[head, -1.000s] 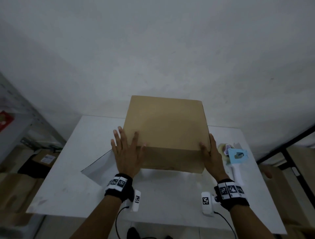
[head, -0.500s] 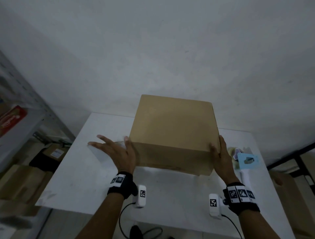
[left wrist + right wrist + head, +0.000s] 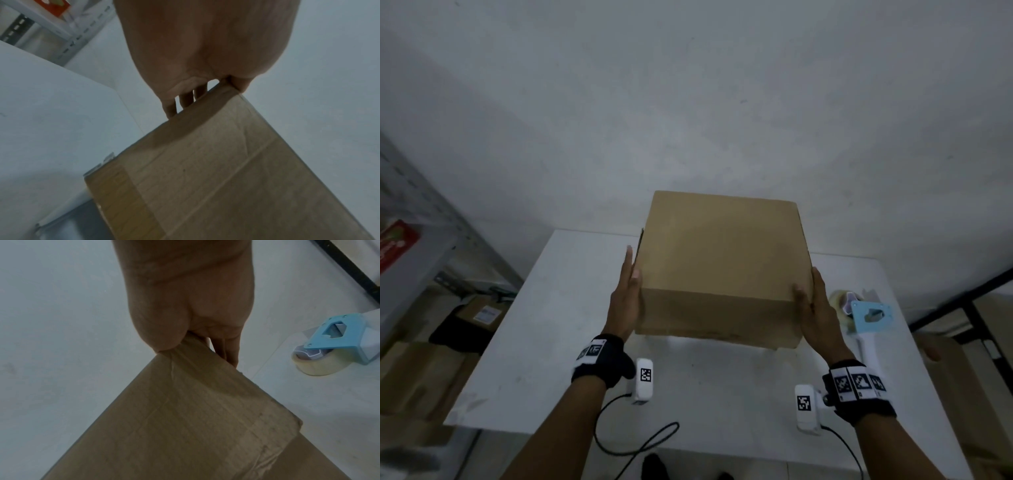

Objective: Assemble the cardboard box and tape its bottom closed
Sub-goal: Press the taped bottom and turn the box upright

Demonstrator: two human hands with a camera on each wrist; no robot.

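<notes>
A closed brown cardboard box [image 3: 722,260] is held between my two hands just above the white table [image 3: 551,325]. My left hand [image 3: 625,301] lies flat against its left side, fingers straight and thumb at the top edge [image 3: 242,84]. My right hand [image 3: 818,311] presses the right side, fingers straight along it and thumb on the near face. A strip of clear tape [image 3: 123,194] runs over one edge of the box [image 3: 226,178]. In the right wrist view the box [image 3: 185,426] fills the lower part under the hand [image 3: 185,305].
A blue and white tape dispenser [image 3: 866,315] with a clear roll [image 3: 314,366] lies on the table right of the box. A metal shelf [image 3: 414,240] and cardboard boxes [image 3: 479,311] stand at the left. A black frame [image 3: 962,301] is at the right.
My left hand left the box's top, swung out to the left, then came in flat against the left side. The right hand stayed on the right side. The box has come up off the table.
</notes>
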